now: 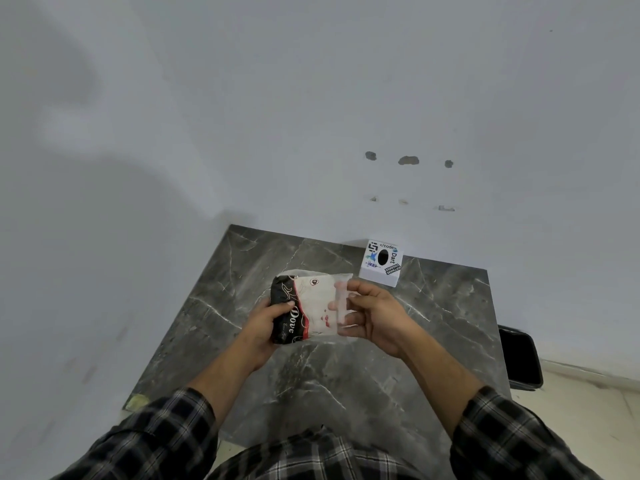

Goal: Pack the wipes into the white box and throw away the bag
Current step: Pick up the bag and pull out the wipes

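A plastic bag of wipes (313,308), black and red on its left end and white on the rest, is held above the dark marble table (242,271). My left hand (266,323) grips the bag's black end. My right hand (372,315) pinches the clear right edge of the bag between thumb and fingers. The white box (381,263), covered in stickers with a dark oval hole on top, stands at the table's far right, just beyond my right hand.
A black bin (519,358) stands on the floor right of the table. A pale wall runs behind the table and along its left side. A small greenish scrap (136,401) lies at the table's near left corner.
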